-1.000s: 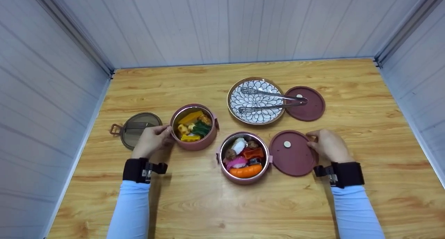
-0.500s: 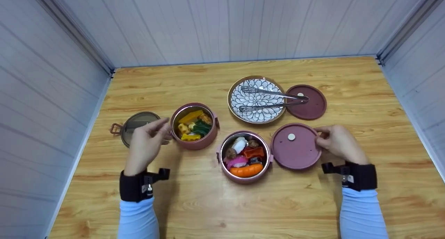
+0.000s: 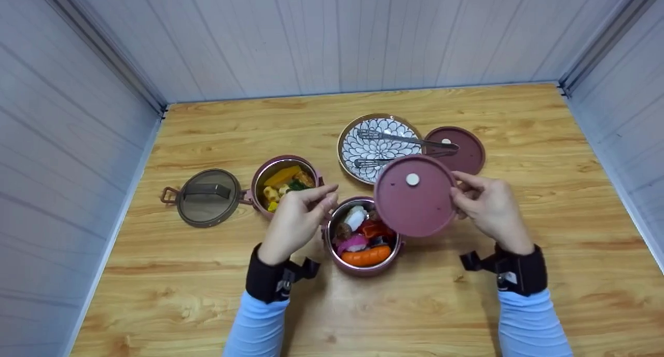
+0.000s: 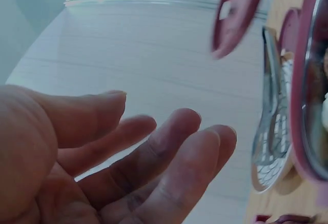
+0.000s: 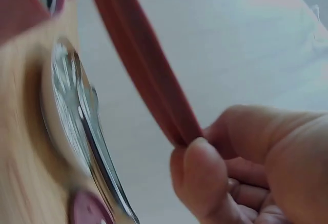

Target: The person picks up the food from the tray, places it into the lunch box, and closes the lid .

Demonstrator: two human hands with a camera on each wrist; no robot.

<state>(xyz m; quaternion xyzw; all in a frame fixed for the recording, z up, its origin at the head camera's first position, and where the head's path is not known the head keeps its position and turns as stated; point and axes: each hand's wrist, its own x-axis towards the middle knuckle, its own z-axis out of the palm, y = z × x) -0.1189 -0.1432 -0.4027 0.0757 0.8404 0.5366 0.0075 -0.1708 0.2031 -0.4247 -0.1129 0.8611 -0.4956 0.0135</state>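
Note:
My right hand [image 3: 487,206] pinches a round maroon lid [image 3: 415,206] by its right edge, thumb on top. The lid is raised and overlaps the upper right of a pink round container [image 3: 363,269] in the head view. Inside that container lie an orange sausage [image 3: 366,255], a pink piece and other food pieces. My left hand [image 3: 295,222] hovers between the two containers with bent, parted fingers and nothing between them, as the left wrist view confirms. Partly behind it stands the second container [image 3: 258,193], with yellow and green food.
A patterned plate [image 3: 353,149] at the back bears metal tongs [image 3: 394,138] that reach over another maroon lid [image 3: 467,162]. A dark see-through lid with a handle [image 3: 207,211] lies at the left. Pale panel walls [image 3: 311,40] enclose the wooden table [image 3: 394,315].
My right hand has lifted the maroon lid off the table and carried it left toward the nearer container. My left hand has left the farther container's side and moved right.

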